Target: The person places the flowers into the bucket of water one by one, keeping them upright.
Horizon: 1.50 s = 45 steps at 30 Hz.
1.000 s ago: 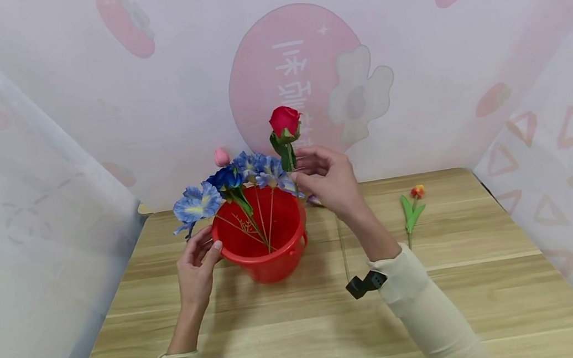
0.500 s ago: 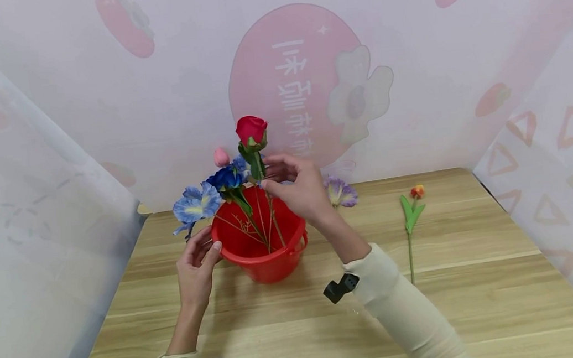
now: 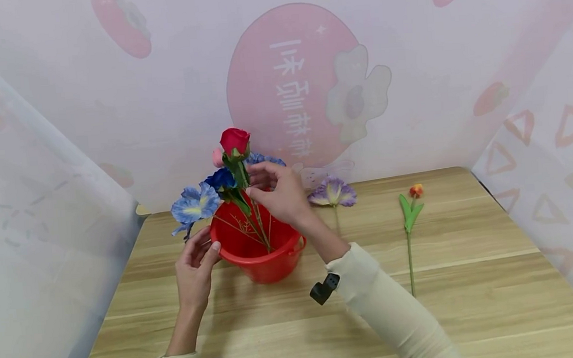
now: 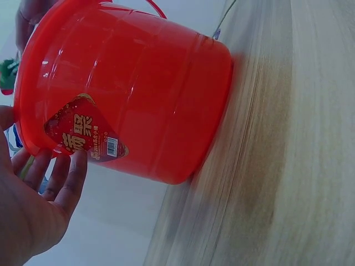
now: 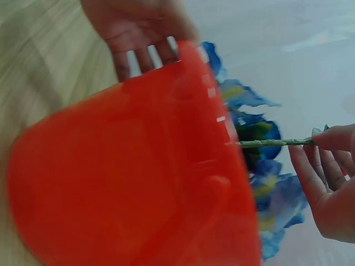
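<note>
A red bucket (image 3: 268,269) stands upright on the table. My left hand (image 3: 195,271) holds its rim at the left, with the thumb at the edge and fingers (image 4: 69,183) against the outer wall. The red rose (image 3: 235,142) stands above the bucket's mouth; my right hand (image 3: 280,196) pinches its green stem (image 5: 272,143) between thumb and fingers. The stem runs down into the bucket. Inside are also a dark blue rose (image 3: 220,179) and pale blue flowers (image 3: 195,203), leaning outward. A pink bud (image 3: 217,158) shows behind the red rose.
To the right of the bucket, a purple flower (image 3: 334,191) lies on the wooden table (image 3: 474,299). Further right lies an orange tulip (image 3: 408,220) with green leaves. A printed pale wall (image 3: 412,126) rises behind the table.
My right hand has carried the red rose left and slightly down, from the bucket's right side to over its middle. The purple flower has come into sight. My left hand stays at the rim.
</note>
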### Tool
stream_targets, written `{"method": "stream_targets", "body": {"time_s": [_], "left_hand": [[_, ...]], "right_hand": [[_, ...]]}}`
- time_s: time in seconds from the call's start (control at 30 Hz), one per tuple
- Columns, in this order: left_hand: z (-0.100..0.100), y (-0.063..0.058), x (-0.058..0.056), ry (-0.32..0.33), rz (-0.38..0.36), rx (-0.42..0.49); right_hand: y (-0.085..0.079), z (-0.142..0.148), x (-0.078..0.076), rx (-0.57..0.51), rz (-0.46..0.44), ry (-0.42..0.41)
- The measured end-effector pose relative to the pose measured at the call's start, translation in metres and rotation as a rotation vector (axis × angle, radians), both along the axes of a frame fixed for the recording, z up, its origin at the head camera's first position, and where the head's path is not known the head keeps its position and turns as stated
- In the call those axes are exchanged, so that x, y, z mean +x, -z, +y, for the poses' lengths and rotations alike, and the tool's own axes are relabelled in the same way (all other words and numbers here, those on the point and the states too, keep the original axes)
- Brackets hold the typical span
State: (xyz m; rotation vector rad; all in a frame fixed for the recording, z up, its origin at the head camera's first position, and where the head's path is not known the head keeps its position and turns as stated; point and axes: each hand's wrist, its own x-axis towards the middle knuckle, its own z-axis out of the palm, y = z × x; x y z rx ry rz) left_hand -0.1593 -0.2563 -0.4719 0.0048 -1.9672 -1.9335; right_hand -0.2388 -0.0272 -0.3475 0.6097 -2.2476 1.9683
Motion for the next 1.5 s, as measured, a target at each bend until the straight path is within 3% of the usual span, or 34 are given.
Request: {"method": "stream_targets", "body": {"time_s": [0.27,0.5,0.73,1.5], "left_hand": [[0.000,0.000,0.000,-0.004,0.003,-0.006],[0.000,0.001,0.000,-0.003,0.003,0.002],[0.001,0.002,0.000,-0.002,-0.006,0.000],[0.001,0.000,-0.001,0.010,-0.003,0.042]], "right_hand": [[0.017,-0.003,-0.013,0.016,-0.104,0.012],[0.027,-0.003,-0.022,0.098,-0.147,0.026],[0.036,-0.006,-0.029,0.118,-0.216,-0.011],[0.042,-0.016,-0.034,0.236,-0.347,-0.130]]}}
